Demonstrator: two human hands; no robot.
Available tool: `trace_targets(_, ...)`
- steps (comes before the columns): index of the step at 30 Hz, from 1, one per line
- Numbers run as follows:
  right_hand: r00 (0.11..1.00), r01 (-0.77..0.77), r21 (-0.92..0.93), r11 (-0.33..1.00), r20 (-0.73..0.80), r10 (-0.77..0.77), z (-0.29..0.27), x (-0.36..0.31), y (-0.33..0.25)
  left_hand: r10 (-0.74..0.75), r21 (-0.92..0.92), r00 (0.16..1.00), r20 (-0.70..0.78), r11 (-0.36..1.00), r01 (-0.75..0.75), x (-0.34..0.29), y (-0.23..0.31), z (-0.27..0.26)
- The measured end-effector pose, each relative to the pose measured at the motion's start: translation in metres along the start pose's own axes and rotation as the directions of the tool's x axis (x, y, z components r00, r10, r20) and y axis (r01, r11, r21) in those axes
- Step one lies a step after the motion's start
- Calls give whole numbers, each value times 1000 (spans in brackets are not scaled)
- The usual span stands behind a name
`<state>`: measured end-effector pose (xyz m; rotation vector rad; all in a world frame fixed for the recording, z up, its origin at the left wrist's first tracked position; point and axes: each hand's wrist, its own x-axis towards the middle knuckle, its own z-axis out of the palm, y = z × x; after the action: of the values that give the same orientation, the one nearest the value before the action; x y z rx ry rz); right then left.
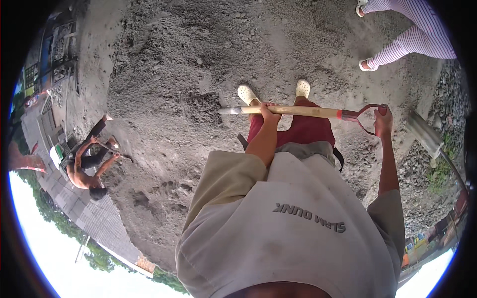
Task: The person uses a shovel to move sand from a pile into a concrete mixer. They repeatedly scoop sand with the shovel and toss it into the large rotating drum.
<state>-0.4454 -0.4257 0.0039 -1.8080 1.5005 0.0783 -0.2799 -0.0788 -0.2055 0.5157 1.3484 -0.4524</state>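
Shovel (298, 110) is held: wooden shaft (313, 111) gripped by left hand (270, 112), red handle (351, 115) clasped by right hand (383, 123), above gritty ground (293, 44).

My shovel shaft (308, 111) is smooth, pale wood, its grip (350, 115) red-coated metal, my shirt (293, 233) soft-looking matt cloth, the ground (164, 64) rough, matt grit.

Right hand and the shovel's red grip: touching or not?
Touching. The head view shows the right hand closed around the far end of the red grip, no gap between them.
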Motion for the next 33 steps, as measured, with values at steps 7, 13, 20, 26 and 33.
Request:
trace_targets(7,959,170,137,976,203,-196,-29,75,-40,196,-190,964,177,968,-162,-51,-17,31)
trace_targets(13,873,434,110,894,193,-448,-22,144,-126,221,-376,966,132,913,-158,-51,-18,81)
trace_targets(20,768,608,-56,792,292,-570,-27,167,-251,214,-497,977,15,849,-178,-41,-37,114)
trace_targets(26,829,520,-255,815,378,-411,-34,211,-295,80,-443,992,-94,889,-114,6,-80,137)
trace_targets(33,848,488,-273,829,373,-376,-32,301,-320,198,-211,967,-162,950,-230,24,-67,198)
